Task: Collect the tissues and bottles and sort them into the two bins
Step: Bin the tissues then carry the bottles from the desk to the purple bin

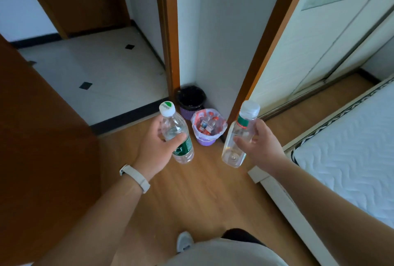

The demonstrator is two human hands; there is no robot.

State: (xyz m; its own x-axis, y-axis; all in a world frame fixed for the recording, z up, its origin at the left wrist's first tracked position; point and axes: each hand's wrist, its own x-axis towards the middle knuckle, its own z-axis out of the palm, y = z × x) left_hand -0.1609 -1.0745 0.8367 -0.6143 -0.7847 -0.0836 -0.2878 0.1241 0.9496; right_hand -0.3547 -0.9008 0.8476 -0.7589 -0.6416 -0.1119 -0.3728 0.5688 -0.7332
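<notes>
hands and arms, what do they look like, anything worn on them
Both arms are bare as far as the picture shows, no sleeves, no gloves. The left hand has a pale cream wristband, a smooth strap, on its wrist. The right hand and its wrist wear nothing that shows.

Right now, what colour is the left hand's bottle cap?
The cap is white and green; head view.

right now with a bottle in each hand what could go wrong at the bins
1. The bins stand close together in the corner; a toss from here could land in the black-lined bin, not the white-lined bin already holding bottles.
2. That bin looks fairly full, so the green-label bottle in the left hand or the clear bottle in the right hand might bounce out.
</notes>
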